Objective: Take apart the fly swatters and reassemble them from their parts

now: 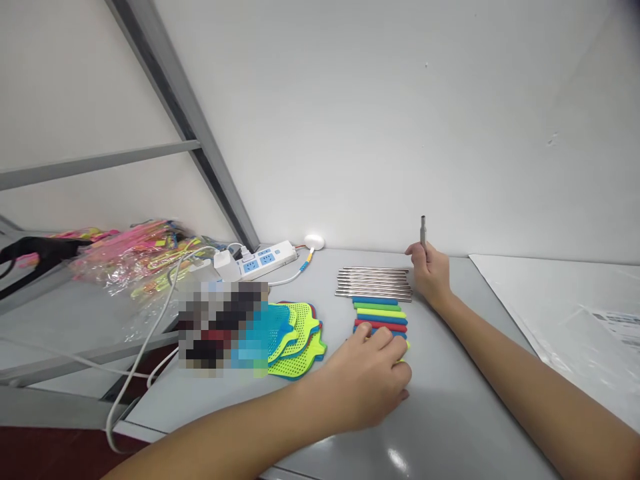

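My right hand (431, 275) is closed around a metal rod (423, 230), which stands upright with its top end above the fist. Just left of that hand, several silver rods (374, 283) lie side by side on the table. In front of them is a row of coloured handle sleeves (381, 312) in blue, green, yellow and red. Over the near end of this row, my left hand (373, 377) has its fingers curled down; the fingertips and what they grip are hidden. Left of it lies a stack of perforated plastic fly swatter heads (295, 350) in yellow-green, blue and red.
A white power strip (267, 260) with plugs and cables sits against the wall. Bagged colourful goods (145, 257) lie at the left behind a grey metal frame (190, 127). White plastic sheeting (565, 313) covers the right side. A pixelated patch hides part of the swatter stack.
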Demonstrator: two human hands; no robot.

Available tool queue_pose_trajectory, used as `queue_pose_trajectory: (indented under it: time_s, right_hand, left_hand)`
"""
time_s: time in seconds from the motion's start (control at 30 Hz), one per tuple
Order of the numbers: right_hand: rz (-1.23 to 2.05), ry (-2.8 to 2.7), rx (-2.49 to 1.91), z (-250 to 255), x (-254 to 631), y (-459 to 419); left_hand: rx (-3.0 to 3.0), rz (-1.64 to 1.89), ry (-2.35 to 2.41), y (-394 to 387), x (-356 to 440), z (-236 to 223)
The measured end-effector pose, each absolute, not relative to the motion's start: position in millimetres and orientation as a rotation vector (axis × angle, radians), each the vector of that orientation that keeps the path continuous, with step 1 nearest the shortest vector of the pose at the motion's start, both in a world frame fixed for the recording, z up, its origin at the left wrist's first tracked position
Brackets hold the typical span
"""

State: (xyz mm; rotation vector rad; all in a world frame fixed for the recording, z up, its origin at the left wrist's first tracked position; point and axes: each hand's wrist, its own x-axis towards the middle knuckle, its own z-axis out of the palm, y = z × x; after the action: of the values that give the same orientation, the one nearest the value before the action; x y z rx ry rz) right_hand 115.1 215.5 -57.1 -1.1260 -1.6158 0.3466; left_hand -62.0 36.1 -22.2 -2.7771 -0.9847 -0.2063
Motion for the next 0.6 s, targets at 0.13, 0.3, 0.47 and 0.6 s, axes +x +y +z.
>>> queue_pose_trajectory:
  time_s: [0.13,0.3,0.47,0.6]
  right_hand:
    - [0.444,-1.477,-1.063,-47,103,208]
    - [0.579,-1.417,-0.916,-18,77,188]
    - [0.868,-1.317,-0.736,29,60,155]
    - [0.919,-1.336,-0.66,63,58,126]
  left_hand:
    - [-2.839,-0.312,-0.779,31,-56,-26]
    - [-3.174,-0.817,-0.803,29,-54,-21]
    - [-2.79,-2.185,-0.858,33,-68,-21]
    - [-2.428,-2.495,-1.098,39,-69,-27]
